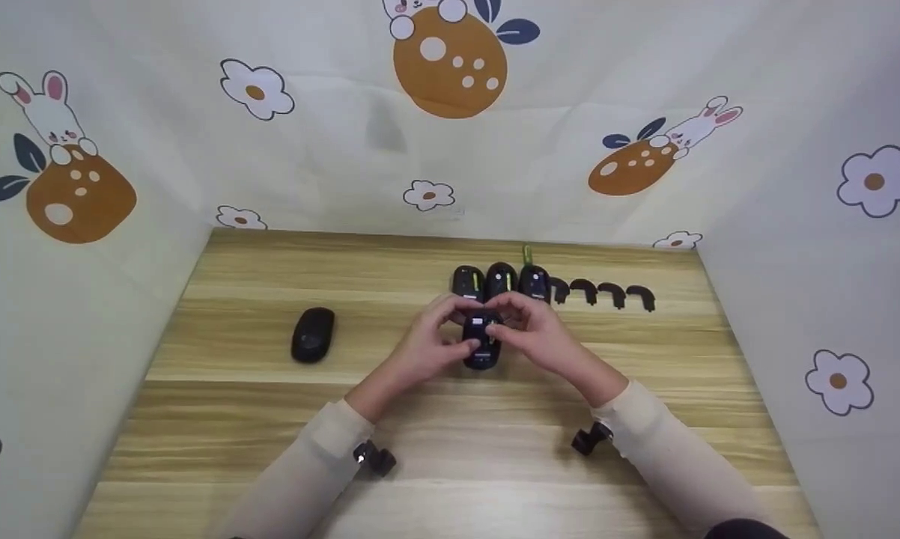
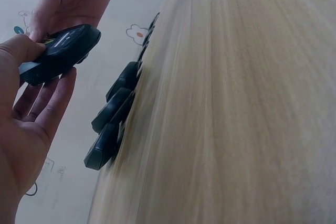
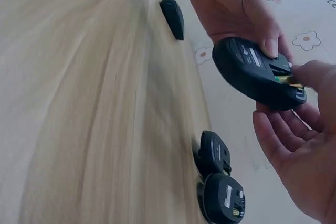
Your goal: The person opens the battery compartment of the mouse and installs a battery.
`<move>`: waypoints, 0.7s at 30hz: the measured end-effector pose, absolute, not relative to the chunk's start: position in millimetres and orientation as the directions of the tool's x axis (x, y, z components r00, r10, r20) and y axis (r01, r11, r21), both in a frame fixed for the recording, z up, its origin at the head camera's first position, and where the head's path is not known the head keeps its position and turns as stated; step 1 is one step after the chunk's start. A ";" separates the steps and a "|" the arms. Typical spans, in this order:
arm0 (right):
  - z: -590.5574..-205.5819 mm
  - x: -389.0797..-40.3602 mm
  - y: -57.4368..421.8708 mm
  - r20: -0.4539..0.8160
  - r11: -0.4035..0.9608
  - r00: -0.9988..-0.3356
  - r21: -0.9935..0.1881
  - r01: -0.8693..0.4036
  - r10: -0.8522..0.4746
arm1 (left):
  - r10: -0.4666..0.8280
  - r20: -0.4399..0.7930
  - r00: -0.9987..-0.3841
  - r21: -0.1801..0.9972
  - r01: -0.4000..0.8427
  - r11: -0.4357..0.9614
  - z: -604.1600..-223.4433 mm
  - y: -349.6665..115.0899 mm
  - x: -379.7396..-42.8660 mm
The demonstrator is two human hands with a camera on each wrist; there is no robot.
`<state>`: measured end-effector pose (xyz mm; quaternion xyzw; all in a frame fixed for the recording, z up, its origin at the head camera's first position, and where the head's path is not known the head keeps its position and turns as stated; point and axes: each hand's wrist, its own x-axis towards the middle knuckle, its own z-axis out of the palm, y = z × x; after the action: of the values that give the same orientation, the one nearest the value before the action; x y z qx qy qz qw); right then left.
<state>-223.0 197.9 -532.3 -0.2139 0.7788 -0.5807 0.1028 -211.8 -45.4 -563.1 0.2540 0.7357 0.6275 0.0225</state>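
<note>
Both hands hold a black computer mouse (image 1: 481, 360) above the table, its underside turned up. My left hand (image 1: 436, 338) grips it from the left, thumb on the underside and fingers beneath. From the other side my right hand (image 1: 534, 332) holds it too, with the thumb on a green-and-gold battery (image 3: 283, 79) in the mouse's uncovered compartment. Just behind the hands, three more black mice (image 1: 501, 278) lie in a row, bottoms up; a battery shows in at least two of them. Part of the row is hidden by the fingers in the head view.
Several dark curved covers (image 1: 612, 294) lie in a line right of the mice. A green stick-like battery (image 1: 527, 255) is behind the rightmost mouse. Another black mouse (image 1: 313, 335) sits upright at the left. Patterned cloth walls (image 1: 330, 165) enclose the wooden table (image 1: 233, 434).
</note>
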 end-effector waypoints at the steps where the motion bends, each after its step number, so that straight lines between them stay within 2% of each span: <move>1: -532.8 -223.4 197.2 0.080 0.227 -0.890 -0.953 -0.200 -0.449 | 0.402 0.286 -0.870 0.935 0.345 0.081 -563.4 -45.5 -212.2; 11: -534.5 -223.7 194.9 0.112 0.156 -0.887 -0.967 -0.201 -0.449 | 0.406 0.293 -0.866 0.932 0.353 0.079 -564.4 -46.1 -213.7; 21: -533.7 -223.8 194.8 0.116 0.156 -0.895 -0.967 -0.201 -0.431 | 0.410 0.293 -0.864 0.926 0.364 0.104 -565.2 -45.4 -214.5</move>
<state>-223.8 194.8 -533.7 -0.2095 0.7543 -0.6151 0.0936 -214.5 -45.4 -565.2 0.2603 0.7429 0.6165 0.0187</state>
